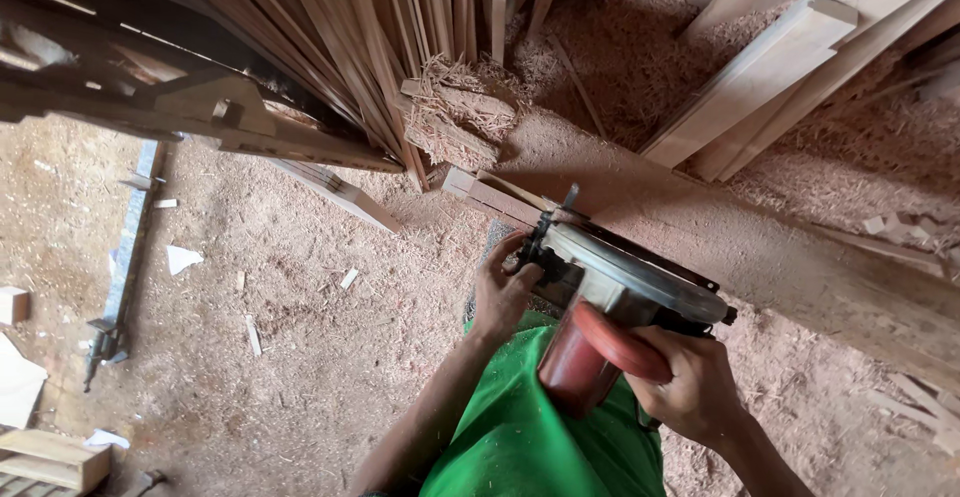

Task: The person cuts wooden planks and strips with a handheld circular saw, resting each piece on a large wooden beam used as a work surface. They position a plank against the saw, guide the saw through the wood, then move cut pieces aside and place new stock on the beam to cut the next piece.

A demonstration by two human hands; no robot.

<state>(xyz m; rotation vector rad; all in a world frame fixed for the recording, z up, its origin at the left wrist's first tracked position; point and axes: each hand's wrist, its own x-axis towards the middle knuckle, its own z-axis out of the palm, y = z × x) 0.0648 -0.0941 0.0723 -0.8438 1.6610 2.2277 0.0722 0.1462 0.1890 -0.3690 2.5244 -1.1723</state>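
Gripping the red-handled circular saw (610, 302), the right hand (690, 387) was closed on its handle while the left hand (503, 289) clasped its front. It sat on a sawdust-covered plank (800, 257); whether a cut was made could not be told.

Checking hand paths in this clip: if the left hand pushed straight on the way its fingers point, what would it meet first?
The left hand already touches the circular saw at its front; beyond that, probably the sawdust-covered plank, though depth is unclear.
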